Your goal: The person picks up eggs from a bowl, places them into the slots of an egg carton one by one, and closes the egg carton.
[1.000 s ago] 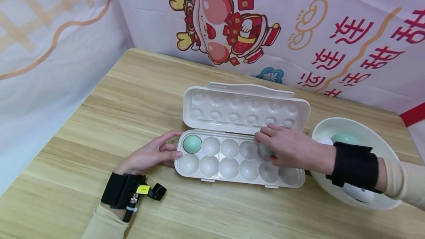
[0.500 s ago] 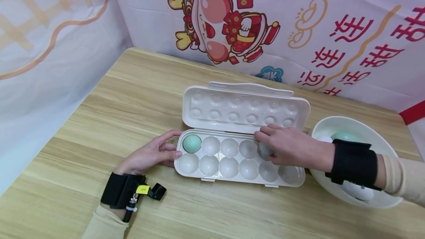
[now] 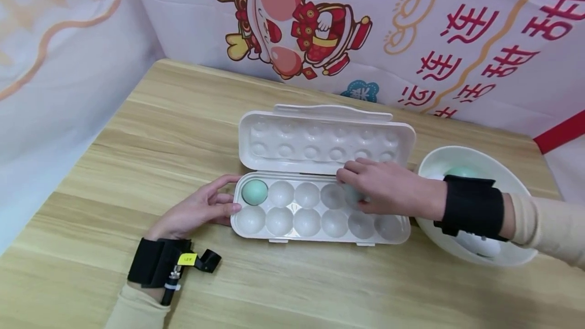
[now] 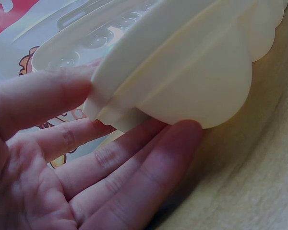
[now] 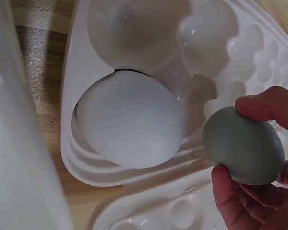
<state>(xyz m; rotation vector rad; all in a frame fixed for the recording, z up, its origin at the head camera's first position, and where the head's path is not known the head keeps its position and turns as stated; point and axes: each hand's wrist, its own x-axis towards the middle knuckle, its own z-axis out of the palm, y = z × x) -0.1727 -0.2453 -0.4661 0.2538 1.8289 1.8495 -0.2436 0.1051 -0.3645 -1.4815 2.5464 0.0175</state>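
Observation:
A white plastic egg box [image 3: 315, 239] lies with its lid [image 3: 326, 162] raised at the back. My left hand [image 3: 194, 212] holds its left end, thumb on the rim and fingers [image 4: 158, 165] reaching beneath. My right hand [image 3: 393, 188] pinches a pale green egg [image 5: 242, 146] between thumb and fingers over the back row, fifth cup from the left. In the right wrist view, a white egg [image 5: 132, 120] sits in the end cup; the hand hides it in the head view. Another green egg [image 3: 254, 192] fills the back left cup.
A white bowl [image 3: 514, 187] with white and green eggs stands right of the box, partly under the right forearm. Behind the wooden table [image 3: 151, 116] hangs a printed cloth [image 3: 192, 29]. A black wrist mount [image 3: 207, 260] juts from the left wrist.
The head view has shifted, so everything appears a little further left and up. Both hands keep about the same places on and over the egg box.

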